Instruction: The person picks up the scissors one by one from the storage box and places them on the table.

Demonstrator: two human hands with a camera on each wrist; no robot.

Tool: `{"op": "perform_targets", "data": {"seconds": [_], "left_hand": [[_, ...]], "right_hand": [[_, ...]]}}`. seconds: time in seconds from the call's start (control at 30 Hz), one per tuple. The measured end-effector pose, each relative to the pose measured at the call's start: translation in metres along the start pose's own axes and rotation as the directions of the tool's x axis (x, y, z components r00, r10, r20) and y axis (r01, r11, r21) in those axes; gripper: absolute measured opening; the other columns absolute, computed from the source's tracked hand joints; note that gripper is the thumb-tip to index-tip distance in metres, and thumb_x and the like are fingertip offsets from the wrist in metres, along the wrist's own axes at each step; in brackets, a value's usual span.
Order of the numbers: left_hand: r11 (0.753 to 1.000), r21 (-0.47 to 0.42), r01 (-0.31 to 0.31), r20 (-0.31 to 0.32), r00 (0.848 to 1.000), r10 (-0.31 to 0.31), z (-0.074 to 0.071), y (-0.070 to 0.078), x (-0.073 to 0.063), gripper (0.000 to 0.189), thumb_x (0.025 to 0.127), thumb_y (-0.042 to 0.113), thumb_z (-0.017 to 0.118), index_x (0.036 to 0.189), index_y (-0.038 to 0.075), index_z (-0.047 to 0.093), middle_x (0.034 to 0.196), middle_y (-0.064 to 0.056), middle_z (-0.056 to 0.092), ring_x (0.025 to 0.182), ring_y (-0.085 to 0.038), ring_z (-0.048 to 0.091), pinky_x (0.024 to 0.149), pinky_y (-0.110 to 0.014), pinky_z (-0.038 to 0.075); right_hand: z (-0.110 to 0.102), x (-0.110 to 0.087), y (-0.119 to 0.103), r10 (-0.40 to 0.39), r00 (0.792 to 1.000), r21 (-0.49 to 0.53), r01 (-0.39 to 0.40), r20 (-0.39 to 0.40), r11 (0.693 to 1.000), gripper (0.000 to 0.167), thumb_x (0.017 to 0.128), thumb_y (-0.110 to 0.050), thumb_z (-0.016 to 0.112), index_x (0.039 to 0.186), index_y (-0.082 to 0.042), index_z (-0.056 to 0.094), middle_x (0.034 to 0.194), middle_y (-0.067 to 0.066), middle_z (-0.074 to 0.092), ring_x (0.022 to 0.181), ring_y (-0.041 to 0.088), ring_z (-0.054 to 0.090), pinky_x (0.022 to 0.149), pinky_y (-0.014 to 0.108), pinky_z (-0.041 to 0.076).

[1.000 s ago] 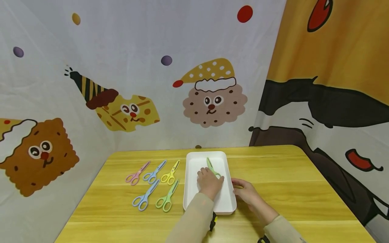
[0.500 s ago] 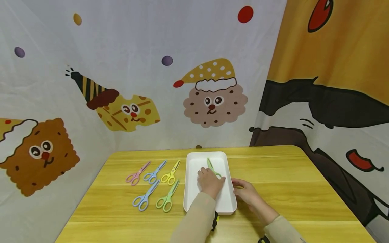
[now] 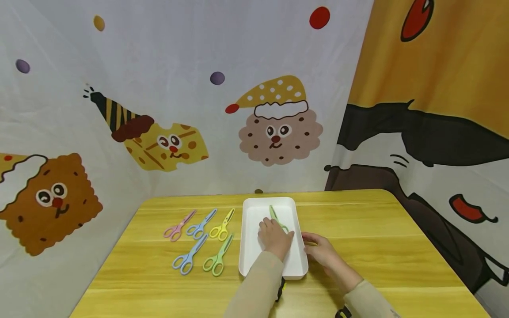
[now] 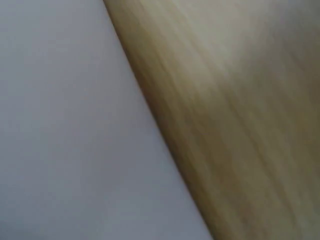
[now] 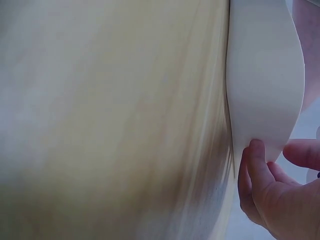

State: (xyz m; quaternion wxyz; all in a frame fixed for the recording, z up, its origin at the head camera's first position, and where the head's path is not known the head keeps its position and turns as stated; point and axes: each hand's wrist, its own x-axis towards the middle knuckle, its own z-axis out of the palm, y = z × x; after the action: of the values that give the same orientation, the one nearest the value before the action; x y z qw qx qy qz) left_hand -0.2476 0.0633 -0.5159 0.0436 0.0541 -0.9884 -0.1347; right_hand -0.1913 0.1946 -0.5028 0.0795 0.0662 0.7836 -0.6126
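Inside the white tray (image 3: 248, 247) lies a pair of green scissors (image 3: 273, 213), blades toward the back. My left hand (image 3: 275, 238) covers much of its handle, with curled fingers on one side and the thumb by the visible loop. The fingertips are partly hidden beneath the hand. At the tray's right wall, my right hand (image 3: 324, 252) holds the tray; in the right wrist view its fingers (image 5: 257, 155) touch the outer face and another digit meets the rim. The left wrist view shows only the tray wall (image 4: 85, 120) and wood.
Left of the tray lie pink scissors (image 3: 180, 226), small blue scissors (image 3: 201, 224), yellow scissors (image 3: 222, 226), larger blue scissors (image 3: 190, 256) and a second green pair (image 3: 218, 257). The wooden table (image 3: 370, 229) meets a cartoon-printed cloth (image 3: 222, 176) behind.
Both hands keep nearly the same place on the tray and green scissors. The left forearm has shifted slightly right; the scissors on the table stay where they were.
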Motion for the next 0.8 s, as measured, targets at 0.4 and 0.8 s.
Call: {"op": "perform_targets", "data": {"seconds": [0.4,0.8], "left_hand": [[0.999,-0.035,0.003,-0.007,1.000,-0.004,0.005,-0.003,0.004,0.064,0.077,0.049,0.071,0.109,-0.004,0.057,0.101,-0.013,0.045,0.095,-0.026,0.044,0.078,-0.037,0.044],[0.997,-0.073,0.003,0.048,0.999,0.001,-0.012,-0.004,0.000,0.035,0.081,0.025,0.066,0.095,-0.005,0.057,0.094,-0.014,0.044,0.089,-0.027,0.043,0.073,-0.037,0.043]], "right_hand": [[0.002,0.003,0.000,-0.005,1.000,0.003,0.005,0.000,1.000,0.043,0.085,0.009,0.051,0.128,0.011,0.050,0.125,0.029,0.052,0.103,0.032,0.060,0.081,0.041,0.054],[0.002,0.003,0.001,0.014,1.000,0.012,-0.014,0.000,1.000,0.043,0.086,0.009,0.048,0.129,0.010,0.050,0.127,0.029,0.051,0.101,0.030,0.061,0.080,0.039,0.054]]}}
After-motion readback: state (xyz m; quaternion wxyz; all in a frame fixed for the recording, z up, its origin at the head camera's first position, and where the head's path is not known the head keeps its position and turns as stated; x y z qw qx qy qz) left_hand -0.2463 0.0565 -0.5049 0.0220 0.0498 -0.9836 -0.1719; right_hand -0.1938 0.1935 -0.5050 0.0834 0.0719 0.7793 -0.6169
